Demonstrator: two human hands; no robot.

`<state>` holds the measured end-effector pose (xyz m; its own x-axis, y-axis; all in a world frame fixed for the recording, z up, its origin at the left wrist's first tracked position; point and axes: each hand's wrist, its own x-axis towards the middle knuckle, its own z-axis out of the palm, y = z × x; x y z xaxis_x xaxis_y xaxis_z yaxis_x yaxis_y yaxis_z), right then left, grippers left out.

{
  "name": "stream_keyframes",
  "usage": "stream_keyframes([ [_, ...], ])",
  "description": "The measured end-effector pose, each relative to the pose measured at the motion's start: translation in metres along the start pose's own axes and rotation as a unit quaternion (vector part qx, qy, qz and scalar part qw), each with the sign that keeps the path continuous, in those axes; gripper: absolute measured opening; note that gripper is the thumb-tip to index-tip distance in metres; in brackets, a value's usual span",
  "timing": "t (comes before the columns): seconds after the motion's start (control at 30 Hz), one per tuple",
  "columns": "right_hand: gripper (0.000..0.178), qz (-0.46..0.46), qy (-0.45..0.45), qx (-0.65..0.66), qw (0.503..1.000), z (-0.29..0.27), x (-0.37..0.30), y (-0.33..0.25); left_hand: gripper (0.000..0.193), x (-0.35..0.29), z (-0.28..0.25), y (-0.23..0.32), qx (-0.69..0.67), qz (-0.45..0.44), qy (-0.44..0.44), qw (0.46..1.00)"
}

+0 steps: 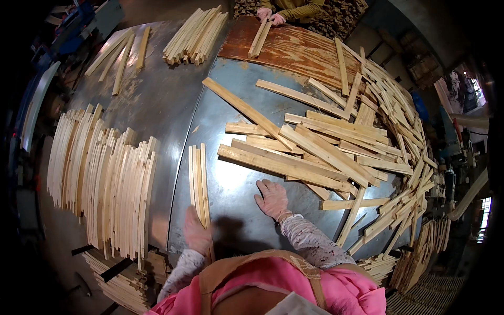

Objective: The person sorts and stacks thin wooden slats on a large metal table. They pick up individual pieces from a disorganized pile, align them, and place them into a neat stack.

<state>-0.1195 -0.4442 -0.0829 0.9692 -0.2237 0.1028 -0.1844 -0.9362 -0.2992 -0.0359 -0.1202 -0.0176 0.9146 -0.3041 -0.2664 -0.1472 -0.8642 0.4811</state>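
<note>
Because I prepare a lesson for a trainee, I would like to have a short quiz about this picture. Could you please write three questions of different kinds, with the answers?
1. True or false: the left hand is closer than the right hand to the narrow row of strips.

2. Choose one. What does the right hand hold?
a) a wooden strip
b) a hammer
c) nothing that can be seen

3. What colour are the gloves of the other person, at the far side?

Key:
1. True; the left hand is right at that row.
2. c
3. Pink
</note>
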Motion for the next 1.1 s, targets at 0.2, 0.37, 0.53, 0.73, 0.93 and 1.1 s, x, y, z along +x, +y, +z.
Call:
stream_keyframes([
  [0.2, 0.055, -0.005, 0.014, 0.004, 1.0, -0.004, 0.001, -0.005, 0.082, -0.026, 0.009, 0.0, -0.024, -0.003, 0.035, 0.999],
  [0.37, 0.055, 0.002, 0.015, -0.001, 1.0, -0.005, 0.004, -0.009, 0.076, -0.03, 0.005, 0.01, -0.033, 0.017, 0.114, 0.993],
  [0.53, 0.054, -0.01, 0.034, -0.01, 0.999, 0.003, 0.001, -0.011, 0.086, -0.031, -0.003, 0.008, -0.021, -0.036, 0.039, 0.998],
  [0.73, 0.055, -0.023, 0.034, -0.023, 0.999, 0.003, 0.0, -0.006, 0.095, -0.025, 0.003, 0.003, 0.016, -0.077, -0.037, 0.996],
  [0.93, 0.056, -0.024, 0.047, -0.034, 0.998, 0.009, -0.005, -0.003, 0.098, -0.028, 0.016, -0.003, 0.041, -0.059, -0.011, 0.997],
  [1.1, 0.057, -0.019, 0.019, -0.026, 0.999, 0.009, -0.001, -0.001, 0.096, -0.026, 0.006, 0.003, 0.005, -0.076, -0.039, 0.996],
])
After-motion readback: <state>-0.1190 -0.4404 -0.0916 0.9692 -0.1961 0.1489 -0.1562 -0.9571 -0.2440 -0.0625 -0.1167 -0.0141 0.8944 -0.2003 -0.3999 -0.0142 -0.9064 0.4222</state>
